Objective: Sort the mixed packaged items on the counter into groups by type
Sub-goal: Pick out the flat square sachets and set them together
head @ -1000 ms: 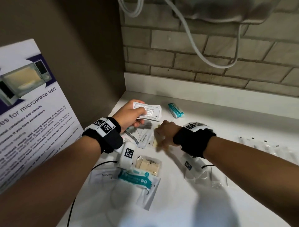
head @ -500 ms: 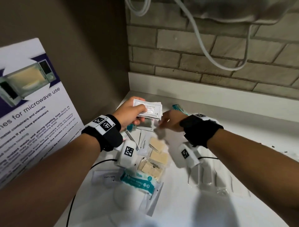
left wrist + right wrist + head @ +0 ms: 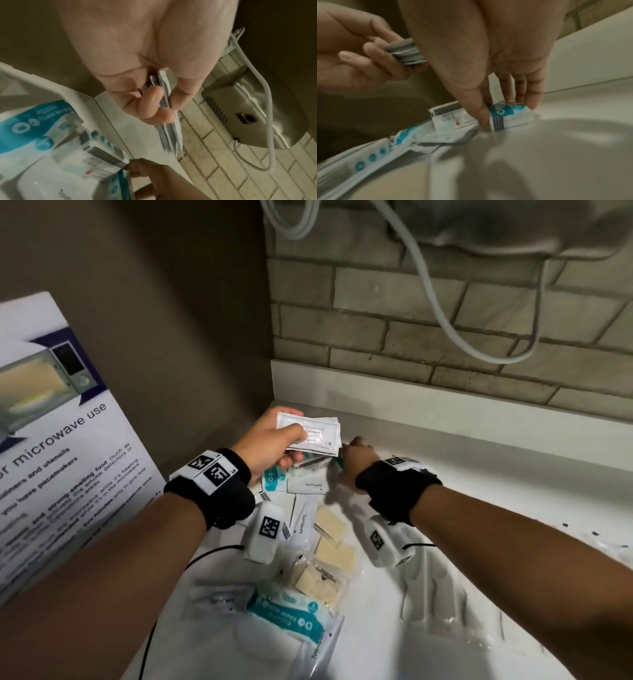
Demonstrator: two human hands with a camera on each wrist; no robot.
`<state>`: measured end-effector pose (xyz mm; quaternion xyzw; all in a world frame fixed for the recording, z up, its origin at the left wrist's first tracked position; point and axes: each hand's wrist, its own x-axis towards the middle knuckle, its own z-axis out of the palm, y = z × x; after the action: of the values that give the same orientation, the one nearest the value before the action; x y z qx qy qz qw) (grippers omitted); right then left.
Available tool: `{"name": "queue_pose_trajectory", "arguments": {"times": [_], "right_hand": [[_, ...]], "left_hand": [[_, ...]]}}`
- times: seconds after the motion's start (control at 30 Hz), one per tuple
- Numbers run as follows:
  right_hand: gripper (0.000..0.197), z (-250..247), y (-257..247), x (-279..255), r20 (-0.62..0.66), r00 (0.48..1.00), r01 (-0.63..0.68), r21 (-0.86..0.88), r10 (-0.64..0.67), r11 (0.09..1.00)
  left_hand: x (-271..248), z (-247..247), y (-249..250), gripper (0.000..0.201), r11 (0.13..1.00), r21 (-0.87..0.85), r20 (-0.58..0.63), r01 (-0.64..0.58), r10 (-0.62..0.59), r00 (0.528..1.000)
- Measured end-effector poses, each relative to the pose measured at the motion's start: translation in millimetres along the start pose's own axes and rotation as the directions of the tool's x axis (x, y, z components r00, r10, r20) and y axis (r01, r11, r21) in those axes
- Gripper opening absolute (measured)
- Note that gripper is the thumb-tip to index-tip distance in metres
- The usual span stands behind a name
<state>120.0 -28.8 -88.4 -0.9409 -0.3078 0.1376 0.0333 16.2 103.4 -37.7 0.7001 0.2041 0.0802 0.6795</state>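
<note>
A stack of sachets is pinched in the left hand. At the counter's back edge, a wipes pack is pinched by the right hand; it should be lifted straight, so neighbours are not dragged.

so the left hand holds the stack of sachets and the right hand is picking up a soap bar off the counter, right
Not quite. The left hand does hold the sachets, but the right hand is closing on a small teal-and-white packet, not a soap bar; the right wrist view shows it.
</note>
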Motion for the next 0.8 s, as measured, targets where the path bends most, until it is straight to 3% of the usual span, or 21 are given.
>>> {"name": "queue_pose_trajectory", "arguments": {"times": [0.1,0.37,0.47,0.6,0.7,0.8], "right_hand": [[0.043,5,-20,-7,-0.031,0.996,0.083,-0.002,-0.083,0.997],[0.062,-4,-52,-26,0.037,0.97,0.229,0.183,-0.24,0.956],[0.065,-18,-36,-36,0.047,0.981,0.163,0.32,-0.188,0.933],[0.106,-44,0,-48,-0.031,0.997,0.078,0.465,-0.072,0.882],[0.127,-61,18,-67,-0.095,0.983,0.183,0.359,-0.159,0.915],[0.128,-60,26,-72,-0.119,0.972,0.215,0.114,-0.201,0.97]], "left_hand": [[-4,-2,2,0.026,1.0,0.01,-0.003,-0.013,0.013,1.0],[-18,-19,9,0.031,1.0,0.014,-0.032,-0.026,0.027,0.999],[-21,-21,9,0.03,0.999,0.035,-0.028,-0.017,0.018,0.999],[-19,-7,5,0.029,0.997,0.077,-0.013,0.0,0.001,1.0],[-15,15,2,0.028,0.993,0.117,0.028,0.01,-0.013,1.0],[-10,41,3,0.027,0.993,0.105,0.101,0.05,-0.061,0.993]]}}
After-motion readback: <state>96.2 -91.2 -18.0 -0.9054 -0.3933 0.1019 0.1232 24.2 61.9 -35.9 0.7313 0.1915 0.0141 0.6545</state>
